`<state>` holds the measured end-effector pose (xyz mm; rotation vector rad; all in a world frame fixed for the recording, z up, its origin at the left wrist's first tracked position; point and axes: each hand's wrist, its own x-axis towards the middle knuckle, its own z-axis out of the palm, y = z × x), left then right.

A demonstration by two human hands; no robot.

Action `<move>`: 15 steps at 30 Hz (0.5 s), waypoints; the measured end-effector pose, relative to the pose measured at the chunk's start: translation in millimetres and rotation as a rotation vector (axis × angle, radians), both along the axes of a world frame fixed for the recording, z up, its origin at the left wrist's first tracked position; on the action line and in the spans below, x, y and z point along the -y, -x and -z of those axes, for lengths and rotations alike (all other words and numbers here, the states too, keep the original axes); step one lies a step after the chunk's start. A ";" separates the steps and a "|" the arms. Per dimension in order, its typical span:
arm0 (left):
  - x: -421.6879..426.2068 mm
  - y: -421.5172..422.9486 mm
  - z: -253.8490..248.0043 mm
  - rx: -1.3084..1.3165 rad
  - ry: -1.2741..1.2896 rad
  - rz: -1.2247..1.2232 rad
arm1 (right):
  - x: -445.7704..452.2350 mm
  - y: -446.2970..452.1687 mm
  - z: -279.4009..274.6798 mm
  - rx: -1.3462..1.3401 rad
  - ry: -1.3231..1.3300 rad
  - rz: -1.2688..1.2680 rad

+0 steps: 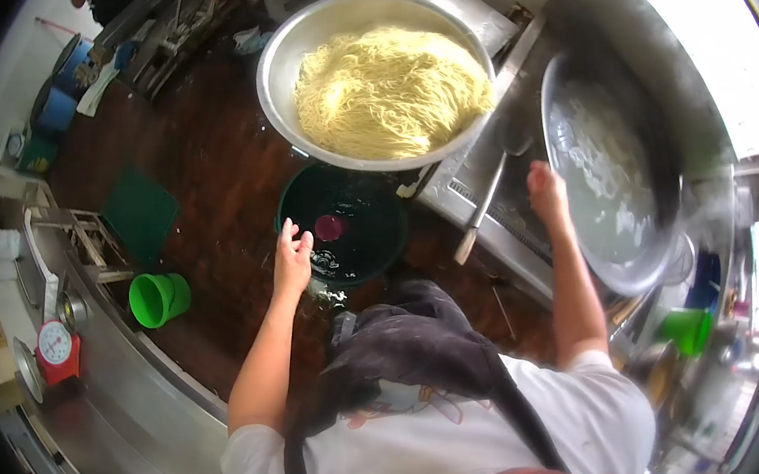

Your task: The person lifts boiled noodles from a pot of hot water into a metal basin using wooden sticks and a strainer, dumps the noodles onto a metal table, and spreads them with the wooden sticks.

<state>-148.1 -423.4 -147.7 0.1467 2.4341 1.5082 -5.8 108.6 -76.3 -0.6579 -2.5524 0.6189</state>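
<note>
My left hand [292,263] hovers over the near left edge of a dark green tub [376,205] of water, its fingers loosely apart and holding nothing visible. A small pink cup or scoop [330,228] lies in that tub. My right hand [547,192] is closed in a fist at the left rim of a large wok [625,283] of cloudy, steaming water. Whether the fist grips the rim or something small is hidden. Beyond the tub, a wide metal bowl [278,109] holds a heap of yellow noodles [392,92].
A long-handled ladle [487,202] rests on the metal stove top [458,193] between tub and wok. On the left are a bright green bucket [160,299], a red scale [58,349] and a steel counter [131,420]. The brown floor [216,180] looks wet.
</note>
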 end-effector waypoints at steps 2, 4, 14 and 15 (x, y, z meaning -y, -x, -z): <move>-11.7 36.5 4.4 0.021 -0.011 -0.076 | -36.5 85.5 -24.1 -0.033 0.000 -0.035; -25.3 85.8 29.1 0.001 -0.104 -0.161 | -102.5 178.3 3.5 0.029 -0.009 -0.081; -86.1 351.8 59.3 0.163 -0.067 -0.298 | -222.7 418.2 102.8 0.860 0.217 -0.044; -92.4 364.9 58.3 0.198 -0.149 -0.348 | -249.2 427.8 128.1 0.869 0.169 -0.106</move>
